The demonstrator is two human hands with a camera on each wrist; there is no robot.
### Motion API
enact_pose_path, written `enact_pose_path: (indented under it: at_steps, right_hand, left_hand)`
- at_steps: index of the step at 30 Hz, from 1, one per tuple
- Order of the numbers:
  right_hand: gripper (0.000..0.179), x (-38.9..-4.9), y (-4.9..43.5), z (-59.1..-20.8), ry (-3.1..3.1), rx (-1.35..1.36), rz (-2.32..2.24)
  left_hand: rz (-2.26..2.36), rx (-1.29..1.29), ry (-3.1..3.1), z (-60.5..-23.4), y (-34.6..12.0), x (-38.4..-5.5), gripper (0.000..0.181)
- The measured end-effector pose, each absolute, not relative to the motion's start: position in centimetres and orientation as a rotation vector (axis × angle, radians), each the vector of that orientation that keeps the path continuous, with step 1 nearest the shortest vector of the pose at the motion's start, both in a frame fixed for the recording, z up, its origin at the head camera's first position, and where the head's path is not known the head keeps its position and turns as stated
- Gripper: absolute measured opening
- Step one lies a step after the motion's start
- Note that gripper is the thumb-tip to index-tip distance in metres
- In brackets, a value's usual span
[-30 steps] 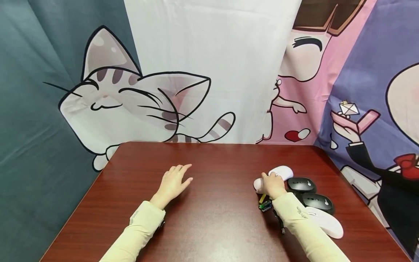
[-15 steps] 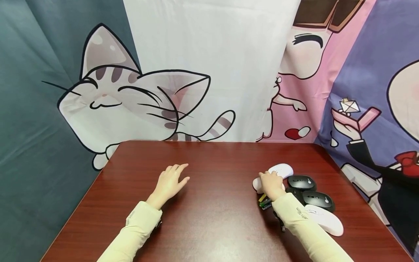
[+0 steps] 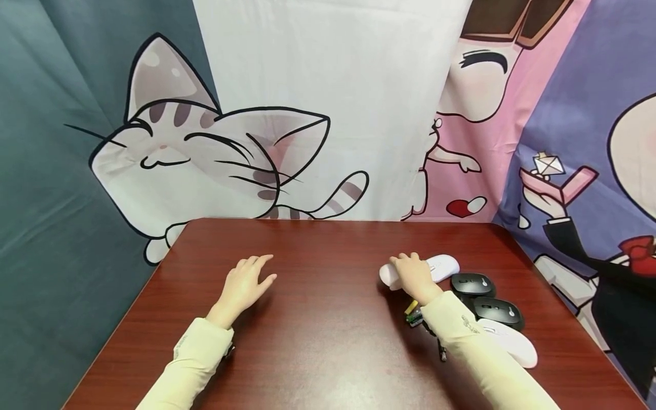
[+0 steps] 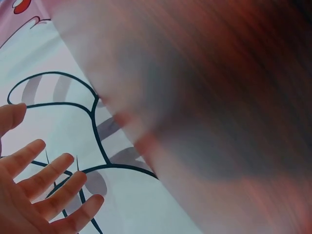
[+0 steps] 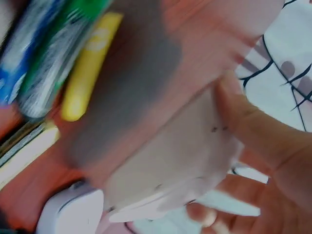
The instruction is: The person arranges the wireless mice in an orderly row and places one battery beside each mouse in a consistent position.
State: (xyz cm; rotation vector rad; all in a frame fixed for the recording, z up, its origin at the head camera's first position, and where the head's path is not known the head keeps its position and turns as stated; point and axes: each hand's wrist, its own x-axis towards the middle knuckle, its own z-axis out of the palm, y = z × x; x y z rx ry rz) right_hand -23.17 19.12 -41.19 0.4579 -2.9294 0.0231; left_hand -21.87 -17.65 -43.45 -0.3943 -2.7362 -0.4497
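My right hand (image 3: 414, 279) grips a pale computer mouse (image 3: 389, 276), whose rounded end sticks out past the fingers on the left. In the right wrist view the flat underside of this mouse (image 5: 165, 151) shows, held between thumb and fingers, tilted close over the table. Behind the same hand lies a white mouse (image 3: 445, 266), partly covered by it. My left hand (image 3: 240, 287) hangs over the left half of the table, holding nothing; the left wrist view shows its fingers (image 4: 58, 207) spread and relaxed.
Two black mice (image 3: 472, 285) and a second white mouse (image 3: 509, 343) line the right side of the reddish-brown table (image 3: 328, 341). Beside the right wrist lie a yellow pen-like stick (image 5: 92, 68) and green and blue ones. A printed cloth (image 3: 328, 57) hangs behind the table.
My right hand has lifted the pale mouse and shifted left with it, away from the other mice. The left hand has drawn back to the left.
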Motion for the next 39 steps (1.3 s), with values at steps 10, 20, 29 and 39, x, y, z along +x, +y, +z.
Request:
enact_pose_path:
  at_steps: [10,20,29,39]
  right_hand:
    - [0.06,-24.8,14.4,-40.6,-2.808,0.922,-0.049]
    - [0.074,-31.5,12.2,-52.0,-2.662,1.325,0.049]
    - [0.061,-24.8,11.4,-43.8,-2.51,1.418,-0.353]
    - [0.075,-24.8,10.6,-41.6,-3.289,0.977,0.357]
  left_hand:
    - [-0.435,-0.365,-2.776,-43.0,-18.1,-21.9,0.046]
    - [-0.438,-0.359,-2.788,-43.4,-18.3,-21.7,0.045]
    - [-0.438,-0.356,-2.788,-43.5,-18.3,-21.7,0.044]
    - [-0.45,-0.355,-2.797,-43.6,-17.9,-21.7,0.043]
